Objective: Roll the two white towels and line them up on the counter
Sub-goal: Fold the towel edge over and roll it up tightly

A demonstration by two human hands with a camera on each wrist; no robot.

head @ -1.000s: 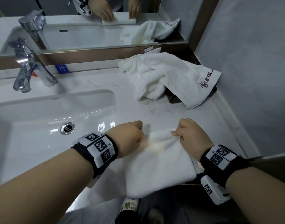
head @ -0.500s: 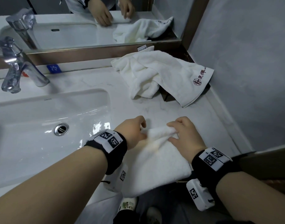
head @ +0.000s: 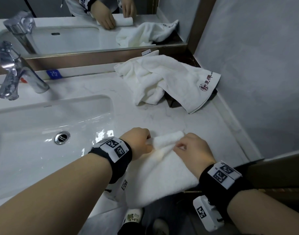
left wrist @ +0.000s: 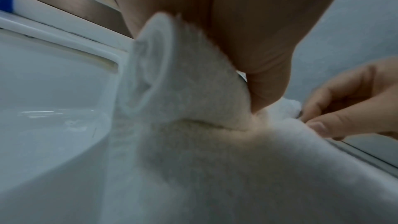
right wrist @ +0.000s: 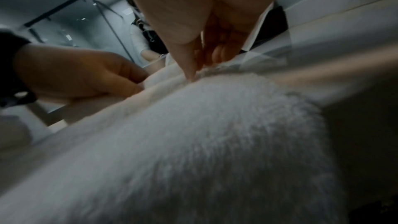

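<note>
Both hands curl around the small roll at the far end of the folded towel (head: 162, 168): my left hand (head: 139, 141) grips one end, my right hand (head: 191, 150) pinches the other. It lies on the counter (head: 162, 119) by the sink (head: 43, 133) (the other towel (head: 164, 82) waits, crumpled). I should roll tight, keeping both ends even.

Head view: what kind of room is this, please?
Most likely a hotel bathroom: a washbasin with a chrome faucet under a wall mirror, and a white logo towel on the marble counter.
</note>
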